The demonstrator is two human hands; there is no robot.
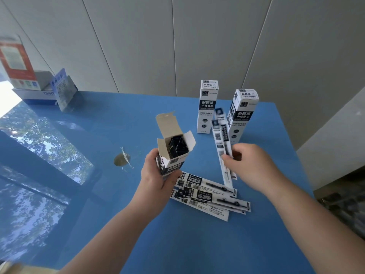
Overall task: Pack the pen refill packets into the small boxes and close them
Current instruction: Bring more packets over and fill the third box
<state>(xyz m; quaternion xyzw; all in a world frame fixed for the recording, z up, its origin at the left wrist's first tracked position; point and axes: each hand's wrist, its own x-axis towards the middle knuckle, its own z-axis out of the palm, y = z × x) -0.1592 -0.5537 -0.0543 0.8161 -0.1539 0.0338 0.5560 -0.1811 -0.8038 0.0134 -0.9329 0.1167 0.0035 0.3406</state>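
Note:
My left hand (158, 175) grips a small white-and-black box (173, 151) upright above the blue table, its top flaps open and dark refill packets showing inside. To its right, my right hand (250, 165) pinches a couple of long refill packets (222, 135), held nearly upright and blurred. Several more refill packets (209, 196) lie in a loose pile on the table between my forearms. Two closed boxes stand upright farther back, one (207, 107) at the centre and one (242, 113) to its right.
The blue table (177, 244) ends at a right edge near a grey ledge. A round mark with a scrap of clear wrapper (123, 158) lies left of the held box. At the far left stand a red-and-white box (15, 66) and a small display stand (63, 89).

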